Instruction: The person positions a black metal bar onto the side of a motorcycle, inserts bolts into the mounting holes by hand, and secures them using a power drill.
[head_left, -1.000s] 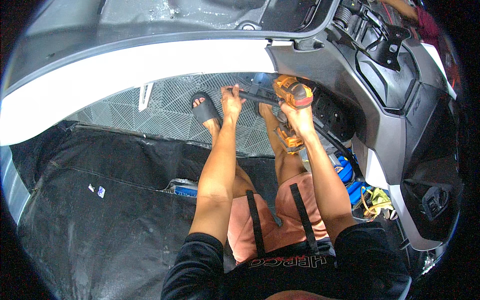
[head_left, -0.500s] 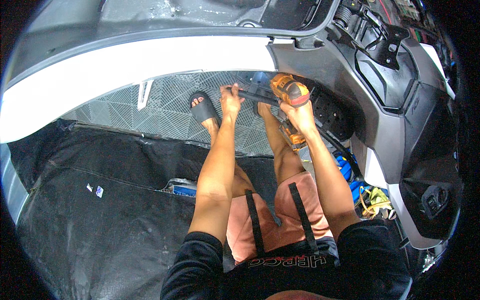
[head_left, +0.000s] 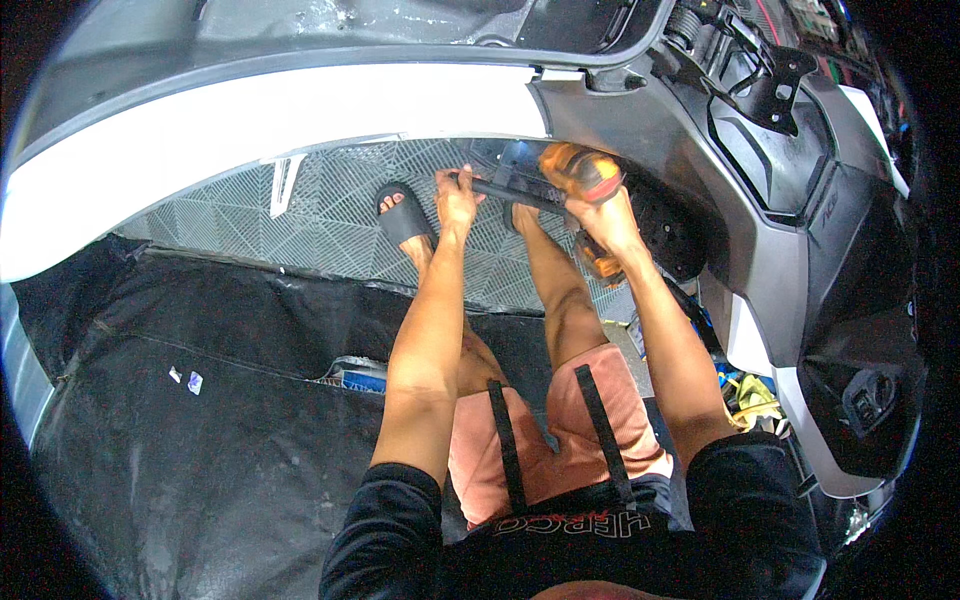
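Observation:
My right hand [head_left: 608,224] is closed around the grip of an orange and black cordless drill [head_left: 572,168], which is blurred by motion. Its lower end shows below my wrist. A dark rod [head_left: 515,194] runs left from beside the drill, and my left hand [head_left: 457,204] is closed on its far end. Whether the rod joins the drill is hidden behind my right hand. Both hands are over the floor, just below a large white curved panel [head_left: 300,105].
Grey and black bodywork [head_left: 650,125] curves round on the right. Grey patterned floor mats [head_left: 330,225] lie beneath my sandalled feet, and a white slotted bracket [head_left: 286,186] is on the left. Black sheeting [head_left: 200,450] covers the lower left. Yellow and blue items [head_left: 750,400] lie at right.
The drill's lower end has swung up and to the right as my right wrist turned. My left hand has shifted slightly left, still on the rod.

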